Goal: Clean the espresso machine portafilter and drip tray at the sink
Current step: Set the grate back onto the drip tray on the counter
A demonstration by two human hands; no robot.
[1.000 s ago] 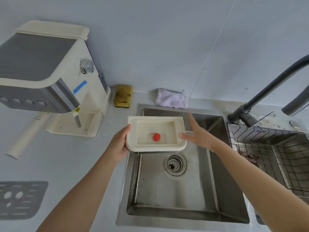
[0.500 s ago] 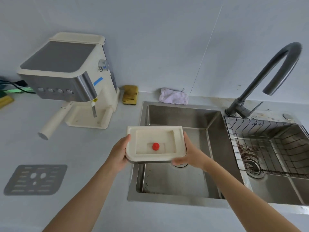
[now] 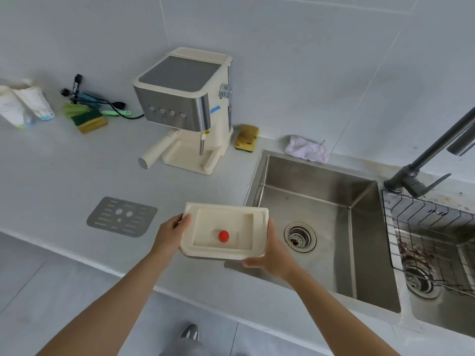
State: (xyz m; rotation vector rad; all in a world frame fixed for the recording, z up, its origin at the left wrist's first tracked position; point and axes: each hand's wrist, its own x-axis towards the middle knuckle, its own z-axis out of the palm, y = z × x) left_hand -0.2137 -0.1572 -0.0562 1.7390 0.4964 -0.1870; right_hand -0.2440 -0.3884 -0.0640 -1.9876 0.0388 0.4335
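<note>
Here, drip tray (image 3: 226, 219) open-side up, lengthwise left-right.

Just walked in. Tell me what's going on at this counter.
A person holds the cream drip tray with both hands: the left hand grips its left edge, and the right hand cups its near right corner. The tray, with a red float in it, hangs beside the sink at its left rim. The metal grate lies on the counter to the left. The portafilter sits in the espresso machine, not yet removed.
</note>
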